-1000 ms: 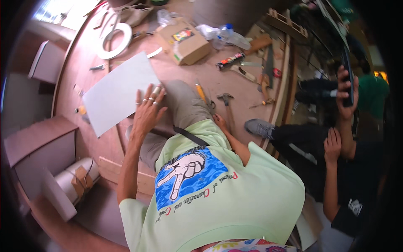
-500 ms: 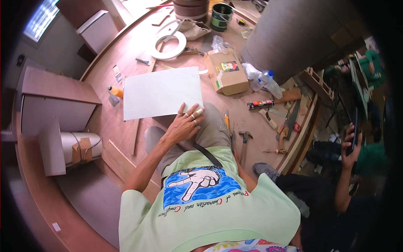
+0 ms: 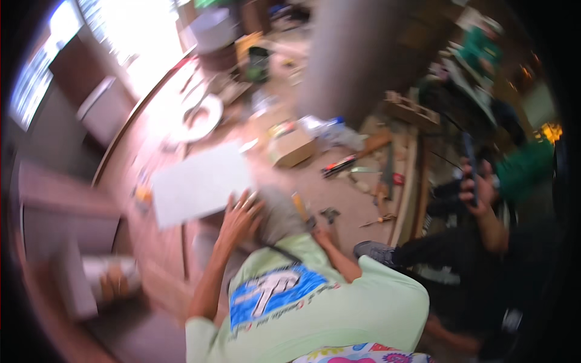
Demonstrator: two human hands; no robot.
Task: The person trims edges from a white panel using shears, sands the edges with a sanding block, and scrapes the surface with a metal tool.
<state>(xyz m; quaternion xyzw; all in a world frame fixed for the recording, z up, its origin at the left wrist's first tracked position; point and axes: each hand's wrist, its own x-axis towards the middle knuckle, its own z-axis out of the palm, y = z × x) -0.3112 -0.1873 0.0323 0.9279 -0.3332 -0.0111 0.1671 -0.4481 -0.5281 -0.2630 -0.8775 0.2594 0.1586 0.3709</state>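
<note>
A white rectangular board [image 3: 196, 186] lies across my lap. My left hand [image 3: 241, 219] rests on its near right corner, fingers stretched out and flat, with pale bands around some of them. To the right of my leg, my right hand [image 3: 325, 235] is closed around the handle of a hammer [image 3: 330, 213], just below the head; motion blur softens its fingers. Beside the hammer is a yellow-handled tool [image 3: 299, 206].
A cardboard box [image 3: 292, 147], a plastic bottle [image 3: 339, 128], a sealant tube [image 3: 339, 166] and a handsaw [image 3: 387, 172] lie ahead to the right. A roll of white edging [image 3: 203, 118] is farther left. At right, another person's hand [image 3: 481, 187] holds a phone.
The view has swung and blurred. My right hand, hidden before, has come forward and taken hold of the hammer's handle. My left hand stays on the board's corner.
</note>
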